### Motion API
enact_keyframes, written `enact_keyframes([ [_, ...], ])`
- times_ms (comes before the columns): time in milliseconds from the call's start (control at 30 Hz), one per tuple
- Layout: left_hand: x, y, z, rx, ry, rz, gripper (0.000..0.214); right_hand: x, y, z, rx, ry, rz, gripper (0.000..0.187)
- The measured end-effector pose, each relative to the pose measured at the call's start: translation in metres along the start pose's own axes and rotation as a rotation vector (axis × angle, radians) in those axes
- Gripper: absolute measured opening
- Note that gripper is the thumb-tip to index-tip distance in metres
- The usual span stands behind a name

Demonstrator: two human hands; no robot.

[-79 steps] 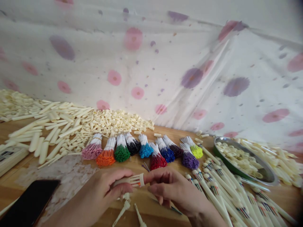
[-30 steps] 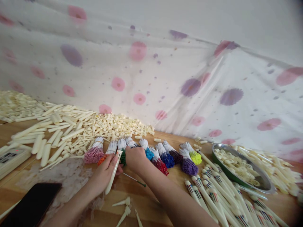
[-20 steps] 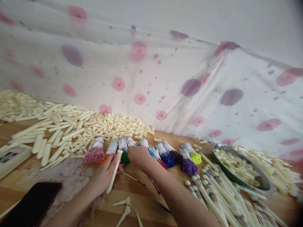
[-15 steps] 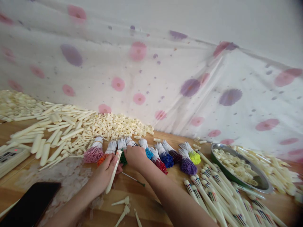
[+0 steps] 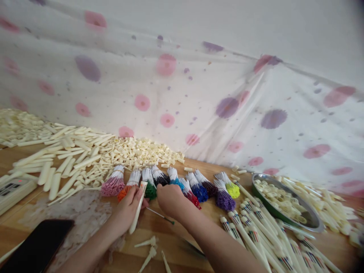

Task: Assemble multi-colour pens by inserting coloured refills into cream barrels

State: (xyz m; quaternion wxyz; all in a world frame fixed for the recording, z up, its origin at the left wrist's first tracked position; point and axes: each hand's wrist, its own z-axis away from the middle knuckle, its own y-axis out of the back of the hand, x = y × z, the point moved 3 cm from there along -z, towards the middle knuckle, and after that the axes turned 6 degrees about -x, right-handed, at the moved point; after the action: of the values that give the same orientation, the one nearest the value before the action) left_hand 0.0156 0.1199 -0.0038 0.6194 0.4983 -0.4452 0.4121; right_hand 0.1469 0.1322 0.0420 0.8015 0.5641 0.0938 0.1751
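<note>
My left hand point(image 5: 129, 208) is closed around a cream pen barrel point(image 5: 138, 212), tilted, with a bit of orange at its upper end. A thin refill with a green end point(image 5: 163, 217) points out from beside those fingers toward the lower right; whether they grip it or it lies on the table I cannot tell. Bent over the table, my right hand point(image 5: 171, 199) has its fingers closed at the black-ended refill bundle point(image 5: 159, 176); anything between the fingertips is hidden. Green-ended refills point(image 5: 150, 188) and light-blue-ended refills point(image 5: 175, 180) flank that bundle.
More refill bundles, such as the purple one point(image 5: 224, 199), stand in the row. Finished-looking multicolour pens point(image 5: 258, 235) lie right, before a metal bowl point(image 5: 315, 223) of cream rings. Cream barrels point(image 5: 68, 151) and small parts point(image 5: 142, 149) pile up left and behind. A dark phone point(image 5: 36, 246) lies front left.
My right hand has shifted a little right and toward me, uncovering more of the green and black bundles. My left hand still holds the pen barrel in nearly the same spot.
</note>
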Motion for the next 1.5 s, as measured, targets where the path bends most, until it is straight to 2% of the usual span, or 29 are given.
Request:
enact_keyframes([
  [100,0.0,0.001,0.002,-0.023,0.001,-0.021,0.037,0.017,-0.007,0.026,0.018,0.019,-0.209,0.016],
  [233,0.01,0.004,0.008,-0.078,-0.022,-0.074,0.035,0.05,-0.019,0.054,0.066,0.092,-0.529,0.024],
  [367,0.022,0.009,0.017,-0.083,-0.093,-0.144,0.032,0.08,-0.029,0.07,0.21,0.094,-0.729,0.031],
  [500,0.025,0.006,0.024,-0.136,-0.197,-0.322,0.033,0.094,-0.028,0.084,0.399,0.087,-0.844,0.028],
  [600,0.025,0.002,0.027,-0.155,-0.239,-0.421,0.034,0.095,-0.022,0.094,0.504,0.094,-0.823,0.026],
  [767,0.033,-0.002,0.029,-0.236,-0.239,-0.414,0.029,0.098,-0.011,0.106,0.607,0.072,-0.708,0.029],
  [900,0.04,-0.005,0.033,-0.226,-0.262,-0.391,0.024,0.101,-0.006,0.112,0.692,0.083,-0.627,0.031],
  [1033,0.042,-0.006,0.037,-0.175,-0.268,-0.352,0.021,0.096,-0.002,0.113,0.686,0.144,-0.578,0.03],
  [1233,0.035,-0.006,0.036,-0.319,-0.327,-0.426,0.026,0.085,-0.003,0.112,0.664,0.21,-0.554,0.027],
  [1500,0.037,-0.006,0.036,-0.294,-0.408,-0.475,0.027,0.081,-0.001,0.116,0.688,0.267,-0.541,0.028],
])
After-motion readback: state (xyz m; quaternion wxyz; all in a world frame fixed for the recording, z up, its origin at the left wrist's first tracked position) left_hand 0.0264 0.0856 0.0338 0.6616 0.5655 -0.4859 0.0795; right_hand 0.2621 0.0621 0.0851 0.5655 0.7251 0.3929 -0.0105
